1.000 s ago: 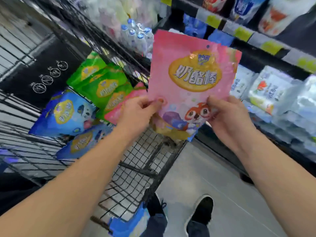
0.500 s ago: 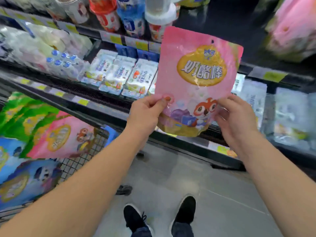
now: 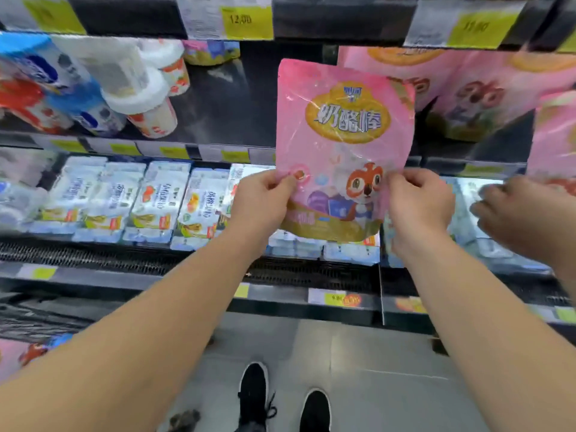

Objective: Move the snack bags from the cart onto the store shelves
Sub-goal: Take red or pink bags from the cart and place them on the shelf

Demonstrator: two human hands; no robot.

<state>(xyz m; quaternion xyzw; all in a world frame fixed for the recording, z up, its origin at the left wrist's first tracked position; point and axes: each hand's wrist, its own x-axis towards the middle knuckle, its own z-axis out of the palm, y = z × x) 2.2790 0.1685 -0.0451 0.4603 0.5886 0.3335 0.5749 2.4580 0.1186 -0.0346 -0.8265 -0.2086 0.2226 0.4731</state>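
Refrigerated store shelves (image 3: 199, 151) behind. Glossy pink plastic snack bag with squirrel print (image 3: 344, 145) upright, face toward camera, level with matching pink bags (image 3: 486, 98), likely for slotting beside them. Left hand (image 3: 265, 201), right hand (image 3: 417, 204) fingers pinch lower corners, keeping it flat.

A shop: price tags (image 3: 246, 21) on stocked shelves (image 3: 131, 145)

pink bag (image 3: 343, 145) raised to shelf | cart gone (third hand (image 3: 517, 213), perhaps, arrived)
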